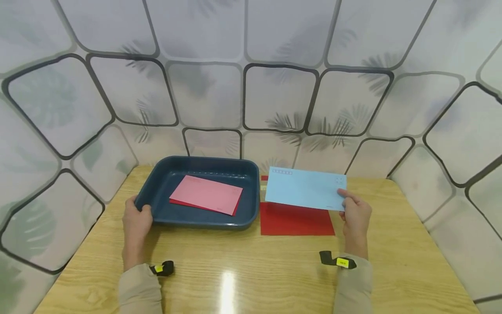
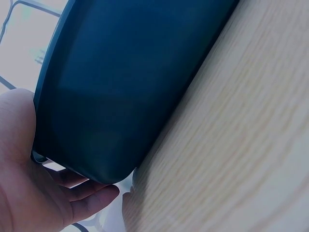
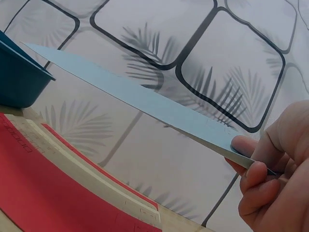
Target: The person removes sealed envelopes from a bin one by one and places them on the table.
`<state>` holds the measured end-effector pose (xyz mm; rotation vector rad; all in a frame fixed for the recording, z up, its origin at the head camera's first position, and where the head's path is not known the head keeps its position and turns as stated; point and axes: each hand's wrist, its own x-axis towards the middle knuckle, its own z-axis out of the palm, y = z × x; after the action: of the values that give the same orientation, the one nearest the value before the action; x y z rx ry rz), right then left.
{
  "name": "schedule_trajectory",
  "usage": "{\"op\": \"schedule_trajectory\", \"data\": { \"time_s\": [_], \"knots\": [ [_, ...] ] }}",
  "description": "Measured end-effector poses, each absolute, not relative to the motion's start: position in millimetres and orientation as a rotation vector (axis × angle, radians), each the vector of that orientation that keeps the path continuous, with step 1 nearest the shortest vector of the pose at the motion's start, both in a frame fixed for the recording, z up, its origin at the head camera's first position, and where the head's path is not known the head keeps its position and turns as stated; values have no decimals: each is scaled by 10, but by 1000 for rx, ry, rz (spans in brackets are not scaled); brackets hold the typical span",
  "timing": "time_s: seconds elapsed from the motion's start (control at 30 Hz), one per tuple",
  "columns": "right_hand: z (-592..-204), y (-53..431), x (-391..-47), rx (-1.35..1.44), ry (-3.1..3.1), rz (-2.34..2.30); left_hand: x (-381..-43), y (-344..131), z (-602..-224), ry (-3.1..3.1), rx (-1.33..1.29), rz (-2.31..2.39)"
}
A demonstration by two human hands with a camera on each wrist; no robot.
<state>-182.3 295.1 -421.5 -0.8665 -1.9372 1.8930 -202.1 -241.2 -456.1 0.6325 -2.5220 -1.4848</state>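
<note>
A light blue envelope (image 1: 306, 188) is raised above the table, its right end pinched between the thumb and fingers of my right hand (image 1: 356, 213). The right wrist view shows the blue envelope (image 3: 140, 99) nearly edge-on, with the right hand (image 3: 275, 179) at its end. Below it lie a red envelope (image 1: 296, 222) and a pale one (image 3: 101, 166), overlapping on the table. My left hand (image 1: 137, 220) grips the left side of a dark blue tray (image 1: 196, 221), thumb over the rim, fingers under its outer wall in the left wrist view. Inside the tray, a pink envelope (image 1: 208, 194) covers most of a red one.
The light wooden table (image 1: 274, 270) carries everything, its back edge meeting a patterned curtain (image 1: 211, 96) that wraps round both sides. Black straps with yellow tags sit on both sleeves (image 1: 140, 288).
</note>
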Motion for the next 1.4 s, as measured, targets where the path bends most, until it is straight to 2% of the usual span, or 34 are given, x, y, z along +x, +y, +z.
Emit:
{"op": "schedule_trajectory", "data": {
  "time_s": [0.43, 0.8, 1.07, 1.4],
  "knots": [
    [-4309, 3078, -1771, -960, -2092, 1789, -2026, -2453, -4543, -2514, 631, -1454],
    [-4435, 3105, -1778, -809, -2456, 1612, -2019, -2460, -4534, -2502, 630, -1444],
    [-4421, 3140, -1631, -662, -2605, 1617, -1967, -2452, -4583, -2505, 626, -1452],
    [-4467, 3284, -1530, -726, -2595, 1635, -1997, -2423, -4564, -2516, 614, -1467]
  ]
}}
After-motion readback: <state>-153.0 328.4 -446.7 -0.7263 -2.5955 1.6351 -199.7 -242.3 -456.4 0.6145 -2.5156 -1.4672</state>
